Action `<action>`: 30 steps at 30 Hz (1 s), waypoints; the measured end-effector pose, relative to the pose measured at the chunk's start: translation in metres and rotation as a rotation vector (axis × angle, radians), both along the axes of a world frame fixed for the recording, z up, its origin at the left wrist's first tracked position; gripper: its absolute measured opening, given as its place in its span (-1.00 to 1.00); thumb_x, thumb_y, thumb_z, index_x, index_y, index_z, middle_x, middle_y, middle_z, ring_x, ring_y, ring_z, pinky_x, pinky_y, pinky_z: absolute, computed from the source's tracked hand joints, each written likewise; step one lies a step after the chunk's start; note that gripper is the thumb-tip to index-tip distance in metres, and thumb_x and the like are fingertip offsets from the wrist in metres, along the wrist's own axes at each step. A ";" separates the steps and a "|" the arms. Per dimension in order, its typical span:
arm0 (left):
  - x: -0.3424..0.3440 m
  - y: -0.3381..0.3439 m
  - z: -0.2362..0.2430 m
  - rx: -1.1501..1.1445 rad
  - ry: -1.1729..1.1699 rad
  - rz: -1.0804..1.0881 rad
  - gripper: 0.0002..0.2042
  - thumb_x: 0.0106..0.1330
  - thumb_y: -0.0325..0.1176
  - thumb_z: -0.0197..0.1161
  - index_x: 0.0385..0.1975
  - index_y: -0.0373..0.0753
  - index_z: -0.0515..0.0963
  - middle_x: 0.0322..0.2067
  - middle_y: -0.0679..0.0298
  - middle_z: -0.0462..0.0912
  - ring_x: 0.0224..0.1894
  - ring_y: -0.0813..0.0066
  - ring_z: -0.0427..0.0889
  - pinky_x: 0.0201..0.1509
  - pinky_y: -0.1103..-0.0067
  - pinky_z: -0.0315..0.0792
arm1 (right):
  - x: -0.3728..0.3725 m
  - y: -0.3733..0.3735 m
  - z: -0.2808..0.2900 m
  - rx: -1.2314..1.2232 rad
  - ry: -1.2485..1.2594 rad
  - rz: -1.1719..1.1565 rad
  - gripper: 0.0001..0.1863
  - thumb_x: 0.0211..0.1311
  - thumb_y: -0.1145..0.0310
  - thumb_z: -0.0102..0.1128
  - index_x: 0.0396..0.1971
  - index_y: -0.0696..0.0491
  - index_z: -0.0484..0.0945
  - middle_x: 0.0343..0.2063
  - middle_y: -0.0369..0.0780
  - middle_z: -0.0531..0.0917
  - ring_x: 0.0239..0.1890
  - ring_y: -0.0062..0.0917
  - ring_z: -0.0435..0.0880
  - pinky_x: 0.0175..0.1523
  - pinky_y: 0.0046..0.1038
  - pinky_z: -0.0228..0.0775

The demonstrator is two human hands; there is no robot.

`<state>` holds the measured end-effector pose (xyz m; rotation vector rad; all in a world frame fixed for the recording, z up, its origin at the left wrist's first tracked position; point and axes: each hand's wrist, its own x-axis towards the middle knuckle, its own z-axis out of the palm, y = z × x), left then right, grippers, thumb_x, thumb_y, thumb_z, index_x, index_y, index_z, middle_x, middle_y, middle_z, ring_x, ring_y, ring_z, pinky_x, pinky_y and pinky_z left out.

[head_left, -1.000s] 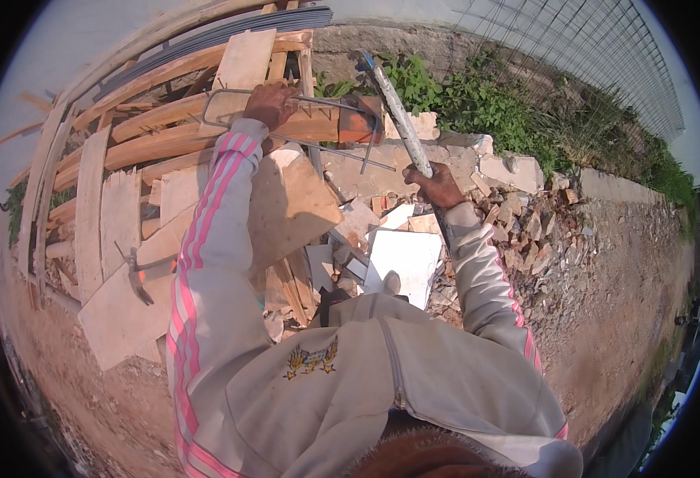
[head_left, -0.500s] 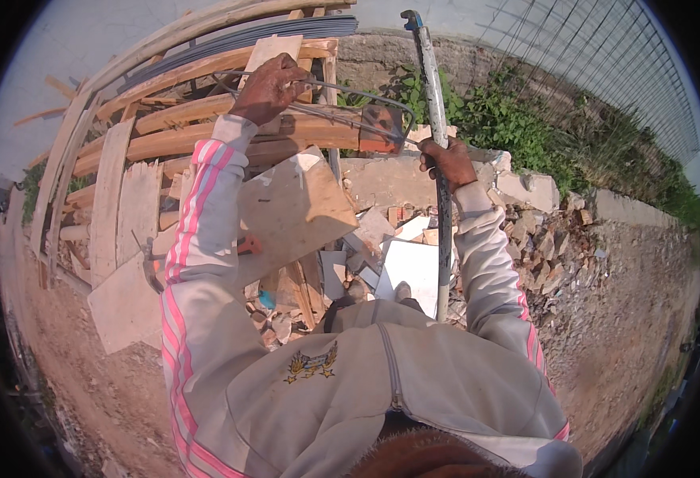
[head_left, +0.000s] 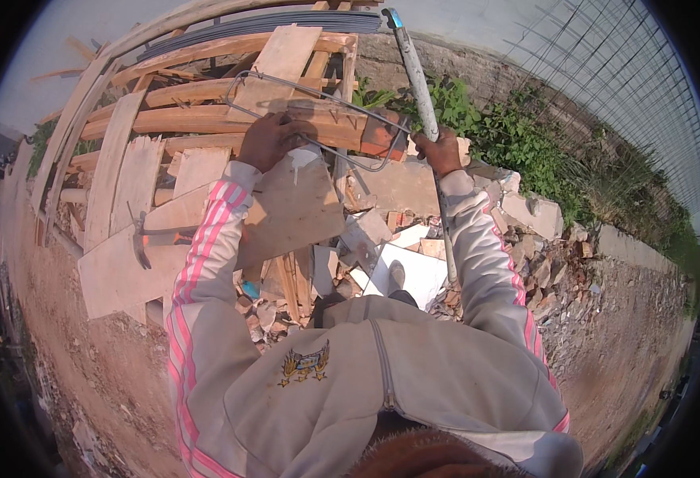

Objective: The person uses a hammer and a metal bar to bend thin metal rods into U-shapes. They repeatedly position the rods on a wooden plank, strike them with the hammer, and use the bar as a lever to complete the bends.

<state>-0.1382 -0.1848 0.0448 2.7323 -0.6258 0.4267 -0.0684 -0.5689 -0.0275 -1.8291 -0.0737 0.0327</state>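
My left hand [head_left: 272, 142] is closed on the lower side of a thin steel rod bent into a rectangular loop [head_left: 286, 82]. The loop lies over timber beams, its right end close to my right hand. My right hand [head_left: 439, 151] grips a long pipe [head_left: 415, 76] with worn white paint and a blue hooked tip. The pipe stands nearly upright, its lower end down by the rubble near my feet. Between my hands, below the loop's right end, a red-orange block [head_left: 383, 137] sits at the end of a beam.
A claw hammer [head_left: 140, 241] with an orange handle lies on a plywood sheet [head_left: 290, 203] at left. Thin dark rods [head_left: 262, 28] lie across the timber rack. Broken masonry [head_left: 537, 263], a white panel [head_left: 413, 275], green plants [head_left: 517, 135] and a wire mesh [head_left: 637, 80] are around.
My left hand has come down toward me, and the rod loop has tilted so its rectangle shows wider. The pipe's hooked top has shifted left; my right hand still grips it.
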 end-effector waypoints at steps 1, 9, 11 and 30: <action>-0.001 -0.001 -0.002 -0.008 0.026 0.027 -0.71 0.15 -0.20 0.42 -0.18 -0.18 0.69 -0.19 0.16 0.61 -0.12 0.07 0.61 -0.01 0.28 0.50 | -0.002 -0.001 -0.002 -0.041 0.020 0.004 -0.67 0.09 0.28 0.41 -0.26 0.21 0.63 -0.65 -0.21 0.64 -0.68 -0.59 0.62 -0.53 -0.47 0.46; -0.009 -0.006 -0.011 0.064 0.005 0.420 -0.70 0.21 -0.25 0.35 -0.08 -0.19 0.64 -0.04 0.12 0.58 0.05 0.02 0.54 0.11 0.25 0.45 | -0.003 0.002 0.020 0.018 0.157 0.099 -0.76 0.06 0.28 0.39 -0.42 0.17 0.65 -0.69 -0.28 0.59 -0.74 -0.64 0.49 -0.61 -0.50 0.35; -0.007 -0.016 -0.006 0.209 0.028 0.425 -0.66 0.21 -0.23 0.34 -0.03 -0.17 0.61 0.01 0.12 0.55 0.12 0.03 0.49 0.17 0.21 0.41 | 0.002 -0.003 0.018 -0.001 0.182 0.126 -0.76 0.05 0.29 0.38 -0.46 0.17 0.62 -0.71 -0.29 0.57 -0.75 -0.65 0.47 -0.63 -0.51 0.31; 0.080 -0.001 -0.057 0.180 0.233 0.887 -0.16 0.35 0.35 -0.05 0.42 -0.23 0.23 0.42 -0.05 0.20 0.48 -0.04 0.14 0.49 -0.04 -0.04 | 0.000 0.000 0.027 -0.019 0.258 0.088 -0.73 0.04 0.29 0.42 -0.43 0.18 0.57 -0.73 -0.26 0.53 -0.78 -0.58 0.51 -0.64 -0.50 0.37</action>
